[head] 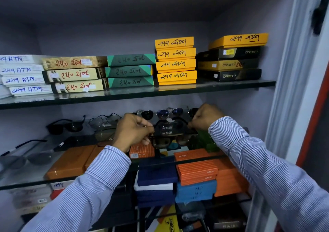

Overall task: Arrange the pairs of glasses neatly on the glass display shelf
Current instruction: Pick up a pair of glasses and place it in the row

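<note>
Both hands hold one pair of dark sunglasses (pixel 170 135) with "DIESEL" stickers on a lens, just above the middle glass shelf (pixel 35 182). My left hand (pixel 132 131) pinches its left end and my right hand (pixel 204 118) pinches its right end. Behind it, a row of dark and blue-lensed sunglasses (pixel 162 113) stands at the back of the shelf. Black sunglasses (pixel 65 126) and clear-lensed glasses (pixel 104 120) sit further left. Two grey-lensed pairs (pixel 26 158) lie at the shelf's left front.
The upper glass shelf (pixel 135 96) carries stacks of labelled boxes: white, beige, green, yellow (pixel 176 64) and black. Orange boxes (pixel 197 171) and blue boxes (pixel 156 178) lie below the middle shelf. A white cabinet frame (pixel 292 89) stands at the right.
</note>
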### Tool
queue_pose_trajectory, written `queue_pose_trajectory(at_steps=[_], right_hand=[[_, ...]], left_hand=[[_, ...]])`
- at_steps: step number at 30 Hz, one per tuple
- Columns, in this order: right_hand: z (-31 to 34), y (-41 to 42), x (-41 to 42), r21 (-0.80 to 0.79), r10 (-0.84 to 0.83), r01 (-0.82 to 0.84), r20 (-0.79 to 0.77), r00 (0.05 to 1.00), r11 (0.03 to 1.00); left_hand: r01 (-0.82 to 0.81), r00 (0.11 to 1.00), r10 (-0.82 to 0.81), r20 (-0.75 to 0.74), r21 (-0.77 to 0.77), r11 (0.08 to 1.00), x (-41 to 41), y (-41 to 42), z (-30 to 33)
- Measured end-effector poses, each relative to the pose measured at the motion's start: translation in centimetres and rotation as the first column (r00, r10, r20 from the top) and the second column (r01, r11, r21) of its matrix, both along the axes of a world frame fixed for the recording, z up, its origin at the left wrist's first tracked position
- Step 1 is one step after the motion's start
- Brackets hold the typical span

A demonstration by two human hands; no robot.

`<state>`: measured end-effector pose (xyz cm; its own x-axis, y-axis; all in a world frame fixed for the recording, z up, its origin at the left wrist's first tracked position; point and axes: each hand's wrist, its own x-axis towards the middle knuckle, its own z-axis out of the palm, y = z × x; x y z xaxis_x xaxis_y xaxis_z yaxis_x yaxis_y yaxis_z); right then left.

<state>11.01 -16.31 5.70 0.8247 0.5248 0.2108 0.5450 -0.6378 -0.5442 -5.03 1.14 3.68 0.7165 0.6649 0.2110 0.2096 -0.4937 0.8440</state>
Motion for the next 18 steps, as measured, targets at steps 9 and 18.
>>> queue_pose_trajectory(at_steps=[9, 18], right_hand=[[-0.1, 0.0, 0.9, -0.167, -0.043, 0.037, -0.034, 0.999, 0.985], [-0.2, -0.2, 0.8, -0.264, -0.091, 0.106, 0.068, 0.994, 0.959]], left_hand=[[-0.051, 0.993, 0.056, -0.105, 0.047, 0.998, 2.4, -1.2, -1.0], [-0.053, 0.989, 0.074, -0.126, 0.160, 0.986, 3.5, -2.3, -1.4]])
